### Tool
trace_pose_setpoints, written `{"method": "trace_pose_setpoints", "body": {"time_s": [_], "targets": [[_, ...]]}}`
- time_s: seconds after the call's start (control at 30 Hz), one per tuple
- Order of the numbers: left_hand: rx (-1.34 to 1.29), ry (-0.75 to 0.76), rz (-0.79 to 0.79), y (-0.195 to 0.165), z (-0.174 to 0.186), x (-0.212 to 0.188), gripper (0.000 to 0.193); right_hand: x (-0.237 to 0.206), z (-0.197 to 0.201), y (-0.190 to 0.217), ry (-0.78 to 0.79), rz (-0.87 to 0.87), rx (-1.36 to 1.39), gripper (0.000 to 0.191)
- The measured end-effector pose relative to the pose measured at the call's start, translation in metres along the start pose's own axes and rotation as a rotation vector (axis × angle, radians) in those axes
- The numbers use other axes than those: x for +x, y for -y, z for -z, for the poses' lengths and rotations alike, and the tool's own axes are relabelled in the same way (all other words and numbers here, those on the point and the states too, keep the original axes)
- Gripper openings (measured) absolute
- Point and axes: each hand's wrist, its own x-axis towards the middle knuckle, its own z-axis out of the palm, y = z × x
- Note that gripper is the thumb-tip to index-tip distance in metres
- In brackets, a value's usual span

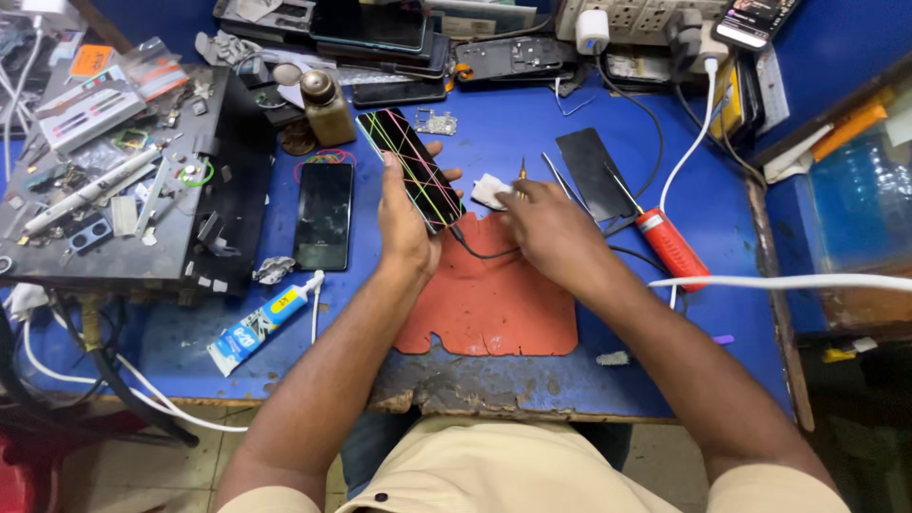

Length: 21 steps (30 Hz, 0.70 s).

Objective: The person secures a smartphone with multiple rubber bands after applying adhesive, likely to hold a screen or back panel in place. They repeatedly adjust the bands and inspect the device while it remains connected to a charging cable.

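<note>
At the centre of the frame the left hand [407, 220] was wrapped around a dark phone [411, 169] criss-crossed with coloured rubber bands, tilted above the blue table [513, 123]; a black cable [480, 252] ran from its lower end; the right hand [549, 226] lay knuckles up just beside it, fingers curled by a white cloth scrap [488, 190], though what it pinched I could not tell; a blue-and-white glue tube [255, 328] lay at lower left; an orange label [91, 60] sat upper left.
</note>
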Motion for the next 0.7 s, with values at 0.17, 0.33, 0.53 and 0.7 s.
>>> {"method": "trace_pose_setpoints", "body": {"time_s": [0.17,0.33,0.53,0.7], "targets": [[0.034,0.035,0.018,0.003,-0.003,-0.001,0.066,0.013,0.001,-0.017,0.127,0.055,0.007,0.017],[0.074,0.127,0.004,0.008,-0.004,0.003,0.067,0.009,0.03,-0.048,0.167,-0.122,-0.153,0.013],[0.019,0.114,0.02,0.013,-0.007,0.004,0.06,-0.004,0.045,-0.084,0.327,-0.243,-0.349,0.01],[-0.014,0.156,0.072,0.02,-0.002,0.003,0.071,0.021,0.081,-0.058,0.433,-0.336,-0.451,0.012]]}}
